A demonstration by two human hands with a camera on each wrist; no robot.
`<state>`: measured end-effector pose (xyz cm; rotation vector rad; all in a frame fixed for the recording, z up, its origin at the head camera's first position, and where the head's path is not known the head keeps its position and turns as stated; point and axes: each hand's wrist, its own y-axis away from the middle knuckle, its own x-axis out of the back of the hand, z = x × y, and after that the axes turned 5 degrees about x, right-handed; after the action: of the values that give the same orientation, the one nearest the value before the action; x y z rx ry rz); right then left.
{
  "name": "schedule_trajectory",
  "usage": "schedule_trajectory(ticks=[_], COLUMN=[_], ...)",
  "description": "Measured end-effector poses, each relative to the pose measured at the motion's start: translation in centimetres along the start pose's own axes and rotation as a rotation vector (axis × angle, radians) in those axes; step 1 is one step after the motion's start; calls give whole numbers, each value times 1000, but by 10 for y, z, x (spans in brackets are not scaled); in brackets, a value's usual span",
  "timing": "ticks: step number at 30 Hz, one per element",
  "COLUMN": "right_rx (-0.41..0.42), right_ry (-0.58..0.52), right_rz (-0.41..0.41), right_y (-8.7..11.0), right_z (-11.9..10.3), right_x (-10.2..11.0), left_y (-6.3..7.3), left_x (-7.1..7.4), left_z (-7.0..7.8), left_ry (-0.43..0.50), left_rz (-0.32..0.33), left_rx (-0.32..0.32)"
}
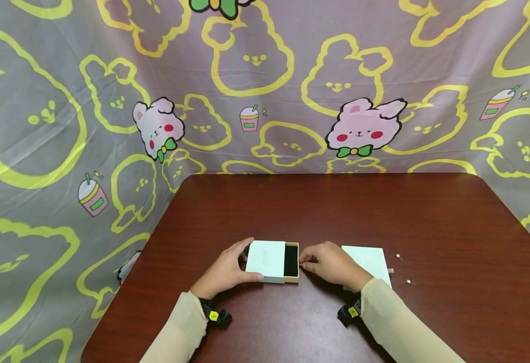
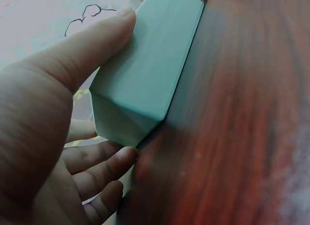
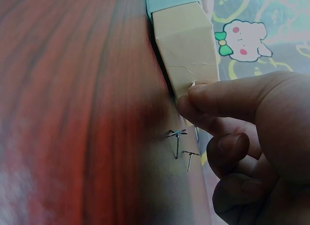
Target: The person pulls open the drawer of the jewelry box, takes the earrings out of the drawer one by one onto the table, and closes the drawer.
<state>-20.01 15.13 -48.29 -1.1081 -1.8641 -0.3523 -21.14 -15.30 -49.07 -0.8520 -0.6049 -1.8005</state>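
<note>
A small jewelry box with a pale mint sleeve [image 1: 266, 261] lies on the table, its tan drawer [image 3: 186, 50] partly out on the right and showing a black lining [image 1: 290, 260]. My left hand [image 1: 223, 268] grips the sleeve from the left, thumb [image 2: 104, 45] along its near side and a finger at the far corner. At the drawer's right end, my right hand [image 1: 330, 264] pinches a small pull tab [image 3: 193, 83] between thumb and index finger; most of the tab is hidden. Its other fingers curl inward.
Right of my right hand lies a second pale mint box [image 1: 368, 259], partly covered by that forearm, with a pinkish tab [image 1: 391, 270]. Beyond it are two pearl-headed earrings [image 1: 398, 256]. Thin metal pieces [image 3: 177, 142] show in the right wrist view. Patterned curtains surround the brown table [image 1: 328, 212].
</note>
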Motion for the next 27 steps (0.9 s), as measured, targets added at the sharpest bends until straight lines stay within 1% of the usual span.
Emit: schedule_trajectory(ticks=[16, 27], right_rx=[14, 7], right_ry=[26, 30], right_rz=[12, 11], right_y=[0, 1], right_z=[0, 0], right_x=[-1, -2], left_y=[-1, 1], left_x=[-4, -7], left_z=[3, 6], left_ry=[-8, -8], left_rz=[1, -2], left_rx=[-15, -10])
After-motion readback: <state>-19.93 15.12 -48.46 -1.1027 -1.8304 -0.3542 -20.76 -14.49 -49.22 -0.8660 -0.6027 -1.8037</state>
